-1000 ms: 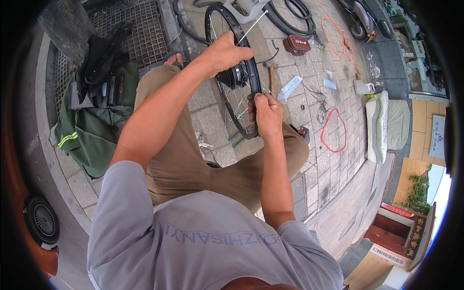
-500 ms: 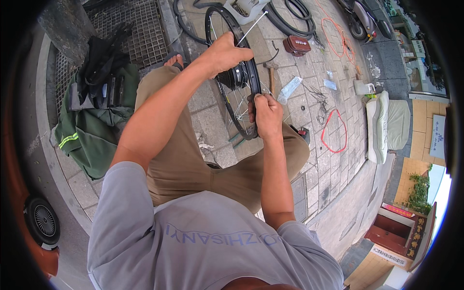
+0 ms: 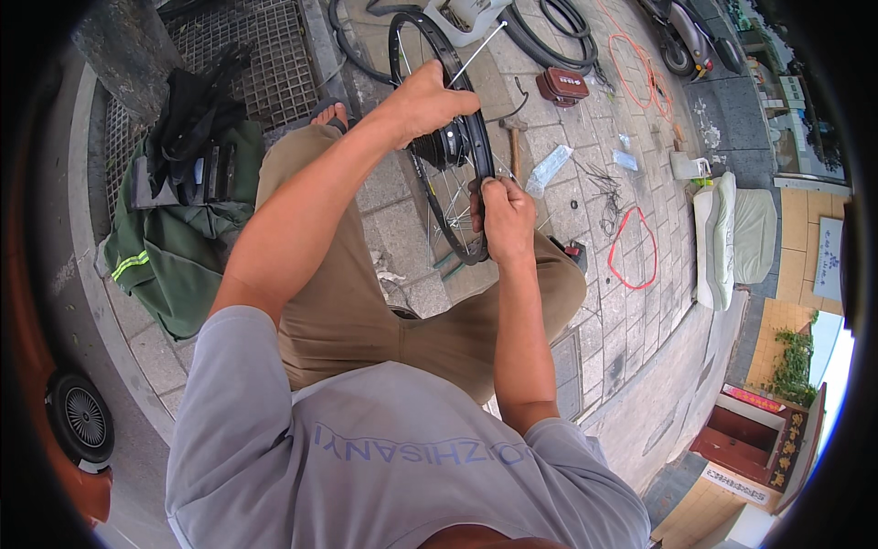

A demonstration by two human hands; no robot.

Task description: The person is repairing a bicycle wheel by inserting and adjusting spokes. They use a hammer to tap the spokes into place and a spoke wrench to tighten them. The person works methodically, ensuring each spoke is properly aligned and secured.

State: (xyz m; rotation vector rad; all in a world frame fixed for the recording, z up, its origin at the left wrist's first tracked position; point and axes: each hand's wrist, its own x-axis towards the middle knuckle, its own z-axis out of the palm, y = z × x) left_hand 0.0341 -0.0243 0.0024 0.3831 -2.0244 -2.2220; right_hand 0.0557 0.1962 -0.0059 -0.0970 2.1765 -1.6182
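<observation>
1. Main thing: bare wheel (image 3: 445,148), black rim (image 3: 482,151), dark hub in the middle, spokes inside; no tyre seen on it. It's between the person's legs, tilted, out past the knees. Can't tell if its lower edge touches the paving (image 3: 631,316).
2. Left hand (image 3: 426,106): on the upper part of the rim, back of hand up, thumb stretched out across the rim. Fingers look clamped on the rim; tips mostly hidden behind the hand.
3. Right hand (image 3: 508,216): on the near, lower stretch of the rim. Thumb and fingers pinched together on it; what else they may hold, can't tell.
4. Thin pale rod (image 3: 480,52) slants up and out beside the left hand; whether it's fixed to the wheel or loose, can't tell.
5. Step in hand (judgement): steadying the wheel with both hands and working at the rim near the right fingers.
6. Next move, judged: calls for a firm left grip so the wheel doesn't swing, right fingers close along the rim edge, clear of the spokes.
7. Nearby: hammer (image 3: 515,151) just right of the wheel, clear packet (image 3: 550,171), dark red case (image 3: 562,85), black tubing (image 3: 572,32) farther out.
</observation>
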